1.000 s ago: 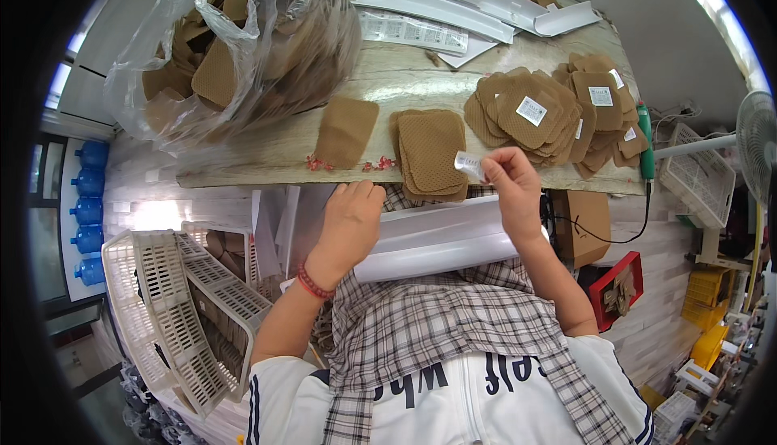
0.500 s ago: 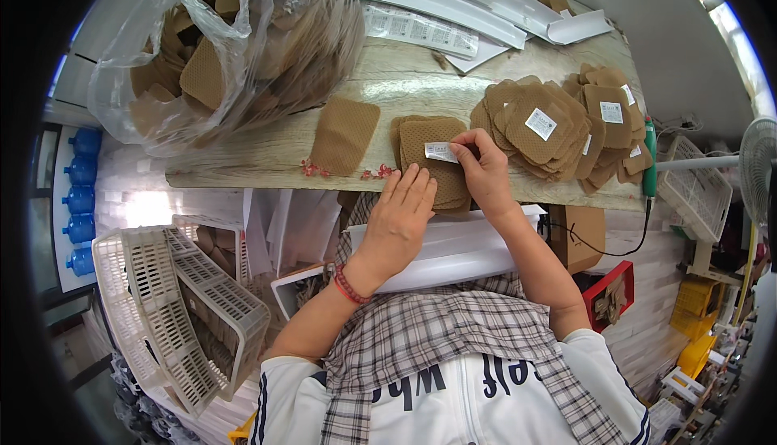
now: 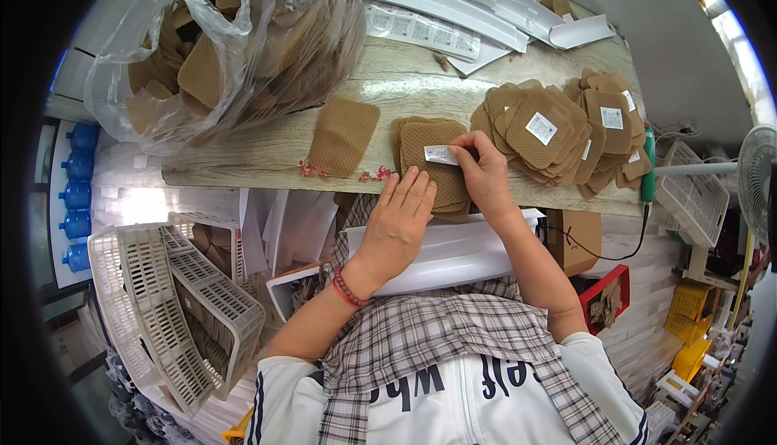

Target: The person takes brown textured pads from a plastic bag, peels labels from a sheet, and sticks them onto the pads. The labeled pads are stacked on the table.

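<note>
Though tiny, probably scraps (image 3: 378,173) beside hand (image 3: 396,225)

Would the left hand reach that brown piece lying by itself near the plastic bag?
Probably yes: the brown piece lies uncovered, close to the left hand, with only small red bits between them.

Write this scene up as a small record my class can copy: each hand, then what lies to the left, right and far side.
Left hand: open, fingers over the pad stack
Right hand: pinching a white label at the top pad
Left: single brown pad, plastic bag of pads
Right: labelled pads, green tool
Far side: white sheets
</note>
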### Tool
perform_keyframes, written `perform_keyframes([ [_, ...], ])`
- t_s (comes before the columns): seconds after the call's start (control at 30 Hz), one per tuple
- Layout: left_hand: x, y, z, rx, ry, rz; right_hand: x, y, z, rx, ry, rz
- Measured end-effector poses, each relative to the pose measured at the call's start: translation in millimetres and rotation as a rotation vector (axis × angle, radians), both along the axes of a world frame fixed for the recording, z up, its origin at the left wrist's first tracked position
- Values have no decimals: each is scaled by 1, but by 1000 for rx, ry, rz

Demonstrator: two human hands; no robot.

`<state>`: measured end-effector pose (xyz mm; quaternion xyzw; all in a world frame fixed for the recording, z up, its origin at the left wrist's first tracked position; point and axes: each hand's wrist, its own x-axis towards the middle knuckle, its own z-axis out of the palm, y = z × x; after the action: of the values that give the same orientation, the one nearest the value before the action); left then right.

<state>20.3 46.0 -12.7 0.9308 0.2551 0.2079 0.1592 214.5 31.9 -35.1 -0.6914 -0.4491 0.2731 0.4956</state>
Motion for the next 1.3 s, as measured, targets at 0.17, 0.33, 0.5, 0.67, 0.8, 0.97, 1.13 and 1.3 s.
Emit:
perform_keyframes([
  [0.17, 1, 0, 0, 2, -3, 5, 1, 1, -1, -3, -32, -3],
  [0.33, 2, 0, 0, 3, -4, 7, 1, 2, 1, -22, -59, -1],
  [0.5, 3, 1, 3, -51, -19, 24, 2, 2, -2, -21, -68, 3],
  [0.67, 7, 7, 17, -78, 38, -1, 1, 1, 0, -26, -69, 4],
  [0.8, 8, 9, 16, -63, 94, -34, 1, 1, -1, -13, -51, 2],
  [0.97, 9, 6, 13, -46, 82, -33, 0, 1, -2, -23, -60, -2],
  [1.13, 8, 5, 12, -27, 79, -34, 0, 1, 0, -23, -54, 1],
  [1.3, 7, 4, 11, 2, 100, -39, 0, 1, -1, -20, -47, 2],
])
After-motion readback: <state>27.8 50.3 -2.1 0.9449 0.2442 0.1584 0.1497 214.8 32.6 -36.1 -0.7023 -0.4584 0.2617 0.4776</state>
